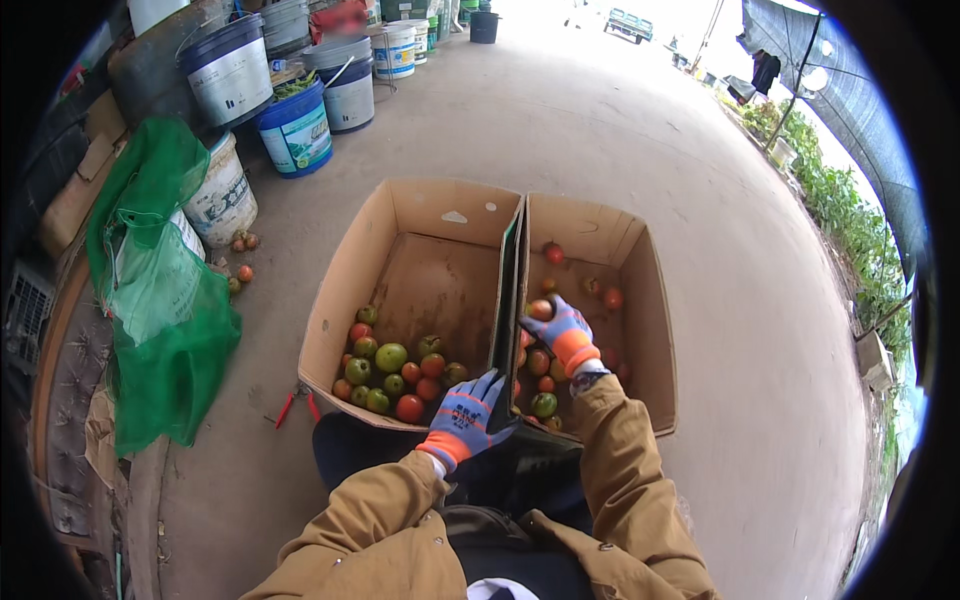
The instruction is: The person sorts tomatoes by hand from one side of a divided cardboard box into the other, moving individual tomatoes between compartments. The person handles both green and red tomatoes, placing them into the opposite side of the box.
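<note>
Two open cardboard boxes stand side by side on the ground before me. Green and red tomatoes (391, 358) lie in the near part of the left box (442, 277). In the right box (652, 322) are more tomatoes (613, 298), mostly red, some partly hidden under my forearm. My right hand (561, 334), in a blue and orange glove, reaches into the right box and grips a pale red tomato (540, 310). My left hand (465, 418), gloved alike, lies with spread fingers at the near edge of the left box, by the wall between the boxes.
Red-handled pruning shears (285, 409) lie left of the boxes. Further left are a green mesh bag (165, 352), a dirty white bucket (222, 196) and a few loose tomatoes (244, 273). Blue buckets (297, 129) stand at the upper left. Green plants (840, 202) line the right side.
</note>
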`<action>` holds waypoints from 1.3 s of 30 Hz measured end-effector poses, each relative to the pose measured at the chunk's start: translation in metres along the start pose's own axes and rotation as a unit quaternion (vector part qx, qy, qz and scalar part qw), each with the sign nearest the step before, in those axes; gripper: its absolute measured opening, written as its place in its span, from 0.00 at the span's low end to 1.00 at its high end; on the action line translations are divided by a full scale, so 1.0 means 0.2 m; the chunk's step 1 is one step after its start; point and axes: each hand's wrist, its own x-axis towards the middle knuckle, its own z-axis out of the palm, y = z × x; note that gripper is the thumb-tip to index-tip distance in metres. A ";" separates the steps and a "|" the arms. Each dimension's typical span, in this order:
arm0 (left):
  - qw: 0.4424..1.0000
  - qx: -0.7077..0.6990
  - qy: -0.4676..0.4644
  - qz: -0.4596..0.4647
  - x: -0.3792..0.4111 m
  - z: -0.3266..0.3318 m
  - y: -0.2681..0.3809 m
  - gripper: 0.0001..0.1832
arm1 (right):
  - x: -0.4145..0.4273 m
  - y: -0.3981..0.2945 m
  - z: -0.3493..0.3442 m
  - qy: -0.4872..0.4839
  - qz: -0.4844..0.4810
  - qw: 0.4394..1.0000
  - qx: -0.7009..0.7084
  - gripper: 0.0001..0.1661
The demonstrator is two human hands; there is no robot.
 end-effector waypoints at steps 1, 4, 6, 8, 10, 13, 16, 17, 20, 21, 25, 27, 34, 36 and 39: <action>1.000 0.000 0.008 0.004 -0.01 0.00 0.00 0.38 | -0.02 -0.11 -0.03 0.009 -0.022 0.999 0.023 0.39; 1.000 -0.009 0.021 0.015 0.00 0.00 0.00 0.38 | 0.05 -0.18 0.08 0.056 -0.172 0.940 0.288 0.41; 0.999 -0.008 0.029 0.012 0.00 0.02 -0.01 0.38 | 0.06 -0.17 0.10 0.091 -0.137 0.935 0.314 0.39; 1.000 -0.009 0.027 -0.002 -0.02 0.02 -0.02 0.38 | 0.01 -0.13 0.11 0.126 -0.091 0.963 0.219 0.35; 1.000 -0.007 0.019 0.005 -0.01 0.03 -0.01 0.38 | 0.03 0.13 0.19 0.095 -0.009 0.995 0.012 0.33; 1.000 -0.009 0.015 0.003 0.00 0.02 0.00 0.39 | -0.01 0.51 0.37 -0.134 0.072 0.976 -0.155 0.31; 1.000 -0.010 0.015 0.001 -0.01 0.02 0.00 0.39 | -0.07 0.65 0.51 -0.318 0.083 0.939 -0.103 0.52; 1.000 -0.008 0.014 -0.001 -0.01 0.02 0.00 0.39 | -0.07 0.63 0.53 -0.338 0.038 0.930 -0.136 0.50; 1.000 -0.008 0.006 -0.005 0.00 0.03 0.00 0.39 | -0.06 0.59 0.58 -0.421 -0.051 0.882 -0.207 0.43; 1.000 -0.007 0.009 -0.001 0.00 0.03 0.00 0.39 | -0.04 0.58 0.58 -0.463 -0.049 0.858 -0.215 0.40; 1.000 -0.012 0.001 0.006 0.01 0.01 0.00 0.39 | 0.05 0.73 0.73 -0.414 -0.094 0.877 -0.225 0.27; 1.000 -0.009 0.000 -0.002 0.00 0.00 0.01 0.39 | 0.05 0.73 0.71 -0.404 -0.090 0.887 -0.204 0.29; 0.999 -0.016 0.021 0.029 0.04 0.02 0.02 0.38 | 0.19 0.93 0.57 -0.262 -0.079 0.961 -0.036 0.33; 1.000 -0.001 0.029 0.008 -0.01 0.03 -0.01 0.38 | 0.09 0.55 0.30 -0.181 -0.127 0.970 0.101 0.26; 1.000 -0.001 0.027 0.011 0.01 0.03 0.01 0.37 | 0.13 0.33 0.14 -0.064 -0.132 0.949 0.280 0.27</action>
